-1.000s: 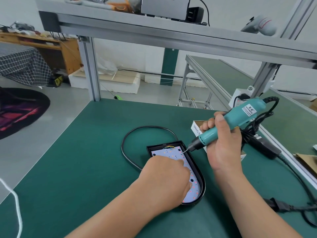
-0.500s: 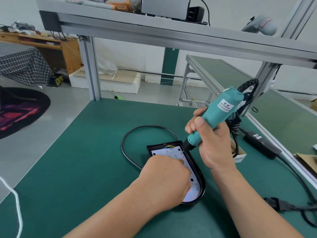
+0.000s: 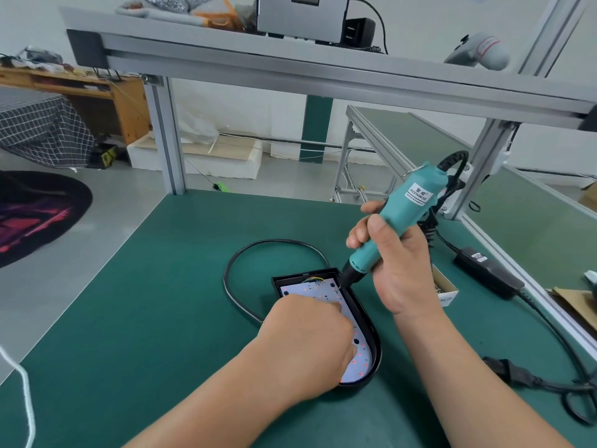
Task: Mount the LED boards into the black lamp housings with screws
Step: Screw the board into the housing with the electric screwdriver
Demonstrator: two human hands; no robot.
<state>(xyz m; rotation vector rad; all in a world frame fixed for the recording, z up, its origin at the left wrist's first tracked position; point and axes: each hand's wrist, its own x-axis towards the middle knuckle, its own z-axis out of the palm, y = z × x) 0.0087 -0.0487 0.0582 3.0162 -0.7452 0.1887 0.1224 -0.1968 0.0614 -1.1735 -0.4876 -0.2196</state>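
Head view, single frame.

- Black lamp housing lies flat on the green bench, right of centre and nearer the near edge than the far one. Its straight end faces the far edge and its rounded end faces me.
- LED board sits inside the housing: white face, small red and orange dots. Coloured wires show at its far end.
- Left hand rests on the board, knuckles up and fingers curled under. It covers the middle of the board. What lies under the fingertips is hidden.
- Right hand is wrapped around the barrel of a teal electric screwdriver, thumb along the near side. The tool tilts up and away toward the bench's right edge. I read the bit as touching the board at its far right corner, just inside the housing wall. The screw itself is too small to make out.
- A black cable loops on the bench from the housing's left side around toward the far edge.
- A small open carton stands just right of the right hand, partly hidden by it.
- A black power adapter lies near the right edge, and its lead runs toward the near right corner.
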